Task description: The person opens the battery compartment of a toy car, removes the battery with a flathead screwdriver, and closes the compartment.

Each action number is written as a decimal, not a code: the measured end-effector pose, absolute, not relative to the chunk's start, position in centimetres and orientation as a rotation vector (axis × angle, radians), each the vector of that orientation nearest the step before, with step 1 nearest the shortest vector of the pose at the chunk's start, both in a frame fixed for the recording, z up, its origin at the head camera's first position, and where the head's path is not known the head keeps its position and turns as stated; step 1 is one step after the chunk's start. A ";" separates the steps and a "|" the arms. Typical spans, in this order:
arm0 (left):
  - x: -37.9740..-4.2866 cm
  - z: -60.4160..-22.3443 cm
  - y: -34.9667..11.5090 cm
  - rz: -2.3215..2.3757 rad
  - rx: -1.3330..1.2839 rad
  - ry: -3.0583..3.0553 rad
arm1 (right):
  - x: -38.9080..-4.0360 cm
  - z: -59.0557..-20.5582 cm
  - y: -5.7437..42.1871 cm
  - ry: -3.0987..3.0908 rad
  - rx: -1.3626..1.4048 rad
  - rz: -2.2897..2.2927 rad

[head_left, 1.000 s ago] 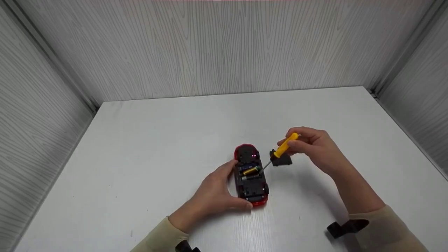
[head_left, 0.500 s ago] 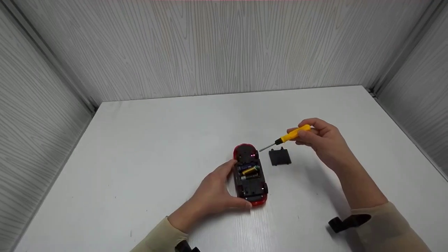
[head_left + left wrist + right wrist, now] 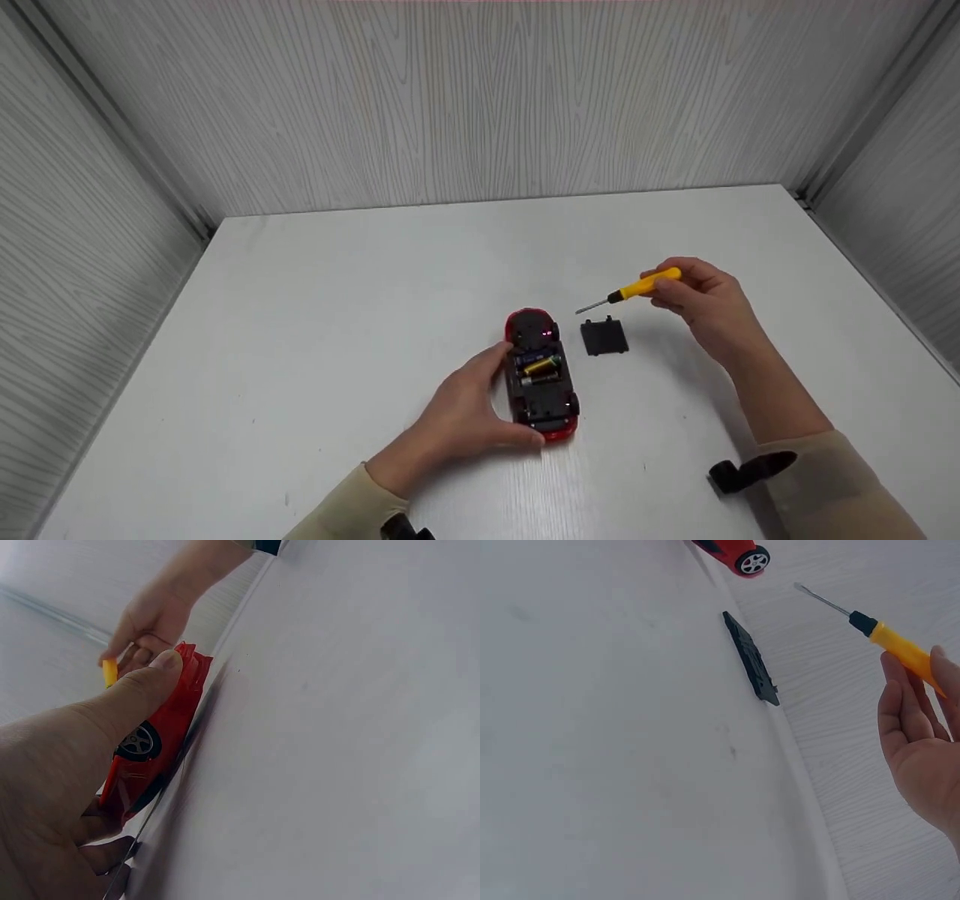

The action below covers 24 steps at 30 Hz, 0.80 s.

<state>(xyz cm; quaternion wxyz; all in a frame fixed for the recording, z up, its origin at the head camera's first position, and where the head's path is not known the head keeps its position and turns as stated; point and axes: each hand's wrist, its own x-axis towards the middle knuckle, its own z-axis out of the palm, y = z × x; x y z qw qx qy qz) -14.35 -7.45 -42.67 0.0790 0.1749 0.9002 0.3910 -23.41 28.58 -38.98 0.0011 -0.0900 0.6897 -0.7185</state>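
Note:
A red toy car [image 3: 546,401] lies upside down on the white table, its black underside facing up. Several batteries [image 3: 540,366] sit in its uncovered compartment, a yellow one tilted across the others. My left hand [image 3: 469,412] grips the car from the left, thumb at the near end and fingers at the far left side; the left wrist view shows the thumb on the red body [image 3: 180,701]. Raised to the right, my right hand [image 3: 705,304] pinches a screwdriver [image 3: 651,284] by its yellow handle. The screwdriver's tip points left, off the car.
A black battery cover [image 3: 604,337] lies flat on the table just right of the car, below the screwdriver's shaft in the head view. Pale wood-grain panels [image 3: 480,105] stand behind the table [image 3: 337,300] and on both sides.
My right hand has drawn the screwdriver up and to the right, its tip leaving the battery compartment. The battery cover came into full sight. My left hand and the car stay in place.

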 end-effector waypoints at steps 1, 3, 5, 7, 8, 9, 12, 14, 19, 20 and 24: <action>-14.4 -42.7 -7.4 1.175 0.523 2.692 | -23.6 -39.1 28.7 2.159 -0.267 -2.264; -14.4 -42.6 -7.4 1.178 0.523 2.690 | -23.9 -39.3 28.8 2.136 -0.242 -2.277; -14.4 -42.6 -7.4 1.183 0.525 2.684 | -24.2 -39.5 29.0 2.131 -0.225 -2.269; -14.3 -42.7 -7.4 1.188 0.531 2.683 | -24.6 -39.5 29.2 2.139 -0.212 -2.251; -14.3 -42.7 -7.4 1.190 0.539 2.686 | -24.8 -39.5 29.3 2.138 -0.211 -2.243; -14.3 -42.7 -7.4 1.195 0.547 2.688 | -25.0 -39.4 29.4 2.143 -0.211 -2.230; -14.3 -42.7 -7.4 1.203 0.562 2.698 | -25.8 -39.3 29.7 2.148 -0.209 -2.192; -14.4 -42.7 -7.4 1.207 0.570 2.704 | -26.4 -39.2 29.9 2.160 -0.208 -2.159; -14.4 -42.6 -7.5 1.212 0.566 2.700 | -27.3 -39.3 30.3 2.236 -0.178 -2.041; -14.5 -42.6 -7.5 1.210 0.562 2.700 | -27.4 -39.4 30.4 2.247 -0.170 -2.023; -14.4 -42.6 -7.4 1.212 0.565 2.701 | -27.8 -39.6 30.8 2.293 -0.138 -1.951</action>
